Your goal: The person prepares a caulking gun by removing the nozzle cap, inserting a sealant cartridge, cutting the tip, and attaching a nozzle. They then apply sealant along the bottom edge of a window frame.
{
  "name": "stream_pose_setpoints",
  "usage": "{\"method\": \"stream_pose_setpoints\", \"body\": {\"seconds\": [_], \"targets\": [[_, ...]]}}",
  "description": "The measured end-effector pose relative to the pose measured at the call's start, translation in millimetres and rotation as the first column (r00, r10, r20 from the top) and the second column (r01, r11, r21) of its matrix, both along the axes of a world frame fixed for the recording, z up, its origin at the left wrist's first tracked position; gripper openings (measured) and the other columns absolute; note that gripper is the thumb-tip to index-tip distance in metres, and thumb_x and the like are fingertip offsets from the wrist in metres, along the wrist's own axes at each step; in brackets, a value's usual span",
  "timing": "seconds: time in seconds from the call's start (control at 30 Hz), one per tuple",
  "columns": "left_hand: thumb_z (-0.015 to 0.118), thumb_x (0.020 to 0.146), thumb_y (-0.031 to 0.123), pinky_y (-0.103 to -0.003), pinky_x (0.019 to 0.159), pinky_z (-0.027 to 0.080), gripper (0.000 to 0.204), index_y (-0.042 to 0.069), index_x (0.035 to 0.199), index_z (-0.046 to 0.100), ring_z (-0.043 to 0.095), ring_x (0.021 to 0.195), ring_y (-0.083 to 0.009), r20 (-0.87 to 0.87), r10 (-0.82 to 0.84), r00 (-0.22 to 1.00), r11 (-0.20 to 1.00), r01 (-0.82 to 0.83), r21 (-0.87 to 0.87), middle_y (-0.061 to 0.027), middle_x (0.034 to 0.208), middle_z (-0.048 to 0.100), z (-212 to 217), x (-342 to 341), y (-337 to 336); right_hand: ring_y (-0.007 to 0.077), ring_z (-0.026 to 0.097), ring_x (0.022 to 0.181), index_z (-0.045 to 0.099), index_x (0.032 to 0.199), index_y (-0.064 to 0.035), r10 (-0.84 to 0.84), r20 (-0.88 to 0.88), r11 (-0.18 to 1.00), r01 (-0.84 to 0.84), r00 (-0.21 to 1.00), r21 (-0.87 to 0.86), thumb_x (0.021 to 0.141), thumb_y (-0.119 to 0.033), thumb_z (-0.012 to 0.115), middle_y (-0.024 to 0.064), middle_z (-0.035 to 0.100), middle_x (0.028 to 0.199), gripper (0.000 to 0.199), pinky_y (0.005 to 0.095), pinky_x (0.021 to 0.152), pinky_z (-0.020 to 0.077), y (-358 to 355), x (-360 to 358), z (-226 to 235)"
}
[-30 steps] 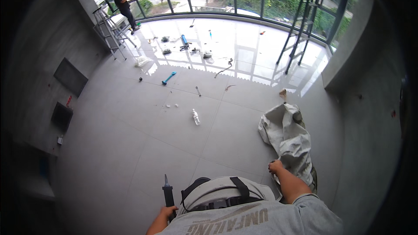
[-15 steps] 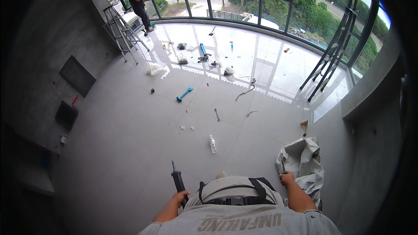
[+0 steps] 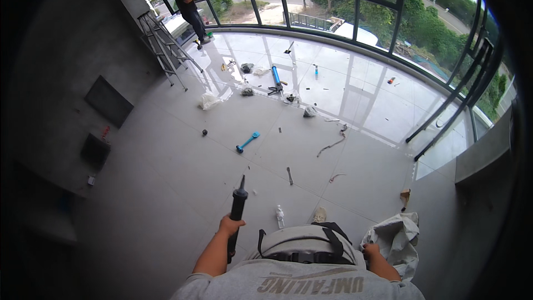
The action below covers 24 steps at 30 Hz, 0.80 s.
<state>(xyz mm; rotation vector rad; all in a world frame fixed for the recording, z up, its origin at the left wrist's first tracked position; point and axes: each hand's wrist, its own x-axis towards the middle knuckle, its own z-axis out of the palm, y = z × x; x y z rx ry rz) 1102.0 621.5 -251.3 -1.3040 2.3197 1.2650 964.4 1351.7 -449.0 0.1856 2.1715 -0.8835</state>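
Note:
My left hand point(image 3: 230, 226) is wrapped round a black caulking gun point(image 3: 238, 204), held upright ahead of my body with its pointed nozzle up. The gun's lower end is partly hidden by my forearm. On the other side my right hand point(image 3: 371, 251) grips the edge of a crumpled grey-white sack point(image 3: 401, 234), which hangs open beside my leg. A clear plastic bottle point(image 3: 280, 216) is on the floor just ahead of me, near my shoe point(image 3: 320, 215).
A blue tool point(image 3: 247, 142) with rounded ends, a blue caulking gun point(image 3: 276, 80) and several bags lie scattered on the tiles. Stepladders point(image 3: 161, 50) point(image 3: 452, 105) stand left and right. Another person point(image 3: 190, 10) stands by the far windows. A brush-like tool point(image 3: 405, 199) lies near the sack.
My left hand has raised the caulking gun forward and turned it upright. I have moved forward, so the bottle is closer. The sack has come along in my right hand.

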Motion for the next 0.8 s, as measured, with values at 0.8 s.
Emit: {"method": "stream_pose_setpoints", "body": {"seconds": [0.8], "targets": [[0.073, 0.084, 0.040, -0.043, 0.094, 0.051, 0.044, 0.008, 0.114, 0.071, 0.065, 0.108, -0.0281, 0.325, 0.461, 0.826, 0.714, -0.563, 0.416, -0.0138, 0.110, 0.071, -149, -106, -196, 0.0241, 0.062, 0.056, 0.066, 0.101, -0.0008, 0.111, 0.096, 0.994, -0.112, 0.989, 0.003, 0.092, -0.017, 0.068, 0.0123, 0.065, 0.077, 0.019, 0.0392, 0.047, 0.0497, -446, -519, 88]]}}
